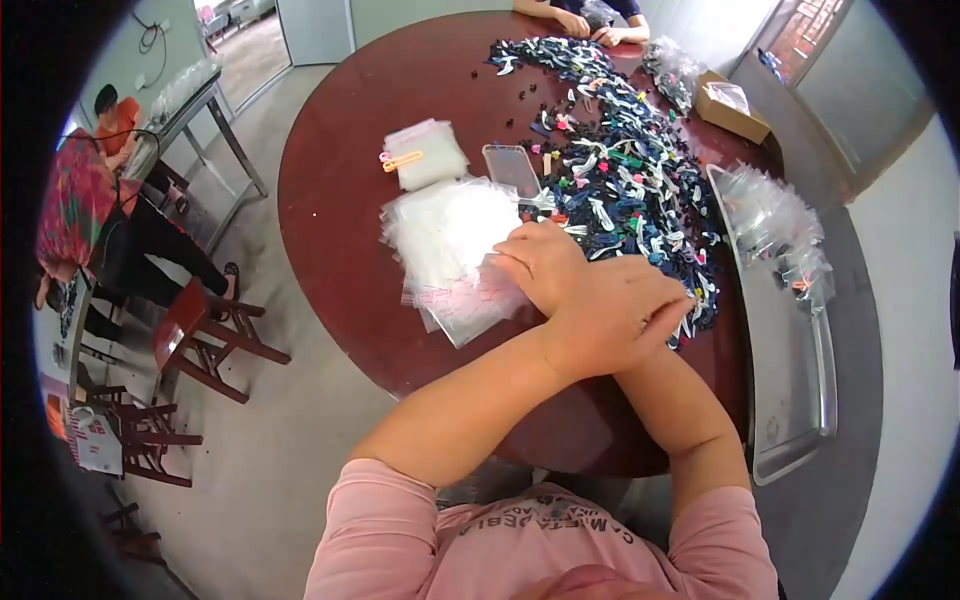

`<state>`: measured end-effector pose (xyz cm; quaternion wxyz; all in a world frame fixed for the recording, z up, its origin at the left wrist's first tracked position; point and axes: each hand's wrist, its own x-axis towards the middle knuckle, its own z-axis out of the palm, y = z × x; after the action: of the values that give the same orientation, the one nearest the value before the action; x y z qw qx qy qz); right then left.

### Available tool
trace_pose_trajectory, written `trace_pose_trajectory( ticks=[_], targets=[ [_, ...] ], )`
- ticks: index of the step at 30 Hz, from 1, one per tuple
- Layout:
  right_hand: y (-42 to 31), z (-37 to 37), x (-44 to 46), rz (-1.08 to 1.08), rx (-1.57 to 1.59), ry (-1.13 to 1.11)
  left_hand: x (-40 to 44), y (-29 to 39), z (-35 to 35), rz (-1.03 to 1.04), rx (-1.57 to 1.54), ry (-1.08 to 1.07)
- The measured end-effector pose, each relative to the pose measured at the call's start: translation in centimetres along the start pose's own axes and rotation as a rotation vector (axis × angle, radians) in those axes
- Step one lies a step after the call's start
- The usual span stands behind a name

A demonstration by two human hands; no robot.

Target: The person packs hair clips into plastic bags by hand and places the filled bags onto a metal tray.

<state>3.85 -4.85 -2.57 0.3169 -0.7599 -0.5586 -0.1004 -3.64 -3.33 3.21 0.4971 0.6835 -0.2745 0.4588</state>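
My forearms cross over the round dark-red table point(335, 250). My left hand point(615, 312) lies on top, over my right wrist and beside a heap of hair clips point(640, 190). Its fingers are curled; whatever may be in them is hidden. Reaching left beneath it, my right hand point(545, 262) has bent fingers at the right edge of a pile of clear plastic bags point(450, 235), seemingly pinching a bag. Behind that pile lies another stack of bags point(430, 155) with an orange-and-pink clip point(402, 160) on it. A clear rectangular case point(511, 170) is beside the heap.
On my right, a metal tray point(790, 400) carries filled plastic bags point(780, 225). A cardboard box point(732, 115) stands farther back. Across the table, another person's hands point(590, 30) work near the clips. Wooden stools point(195, 325) and two more people are at the left.
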Motion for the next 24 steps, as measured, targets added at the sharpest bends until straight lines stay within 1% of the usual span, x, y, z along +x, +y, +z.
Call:
trace_pose_trajectory(
  ticks=[2,3,5,6,8,9,11,12,13,14,15,16,17,18,19,21,22,23,24],
  targets=[
    [0.4,-0.3,-0.2,-0.114,-0.029,0.082,0.2,-0.2,-0.3,-0.005,0.121,0.029],
    [0.4,-0.7,-0.6,-0.113,-0.032,0.086,0.1,-0.4,-0.3,-0.001,0.117,0.026],
    [0.4,-2.2,-1.9,-0.118,-0.069,0.035,-0.3,-1.0,-0.2,-0.106,0.129,0.013],
    [0.6,-2.6,-2.4,-0.117,-0.074,0.042,-0.1,-0.9,-0.4,-0.119,0.125,0.004],
    [1.3,-3.0,-3.2,-0.094,0.783,0.232,0.2,-0.8,-0.8,-0.090,0.168,0.029],
    [1.3,-3.7,-3.4,-0.095,0.782,0.240,0.5,-0.8,-1.1,-0.068,0.213,0.057],
    [0.7,-6.1,-3.9,0.085,0.512,0.354,0.7,-1.3,-1.3,-0.053,0.237,0.052],
    [0.0,-8.7,-4.0,0.108,0.108,0.249,1.0,-1.2,-1.4,-0.075,0.280,0.035],
    [-0.5,-10.2,-4.4,0.227,0.024,0.128,1.2,-1.1,-1.5,-0.096,0.322,0.020],
    [-0.3,-11.4,-5.3,0.222,0.125,0.122,0.9,-1.3,-1.4,-0.185,0.265,-0.036],
    [-0.1,-12.2,-6.2,0.216,0.226,0.116,0.7,-1.4,-1.3,-0.183,0.260,-0.044],
    [0.0,-12.8,-7.0,0.222,0.225,0.122,0.4,-1.5,-1.2,-0.296,0.243,-0.171],
    [0.1,-13.3,-7.7,0.319,0.297,0.119,0.1,-1.6,-0.9,-0.408,0.226,-0.299],
    [0.2,-13.6,-8.3,0.416,0.370,0.119,-0.1,-1.7,-0.5,-0.429,0.195,-0.349],
    [0.6,-13.7,-8.9,0.419,0.372,0.132,-0.1,-1.7,-0.4,-0.424,0.194,-0.362],
    [1.4,-13.7,-9.9,0.580,0.546,0.123,0.0,-1.6,-0.2,-0.526,0.150,-0.484],
    [1.8,-13.8,-10.2,0.575,0.552,0.097,-0.2,-1.6,0.1,-0.503,0.147,-0.444],
    [1.9,-14.1,-10.4,0.577,0.553,0.112,-0.4,-1.8,0.2,-0.497,0.147,-0.456],
    [1.9,-14.2,-10.4,0.608,0.591,0.107,-0.5,-2.0,0.0,-0.650,0.091,-0.474]
  ],
)
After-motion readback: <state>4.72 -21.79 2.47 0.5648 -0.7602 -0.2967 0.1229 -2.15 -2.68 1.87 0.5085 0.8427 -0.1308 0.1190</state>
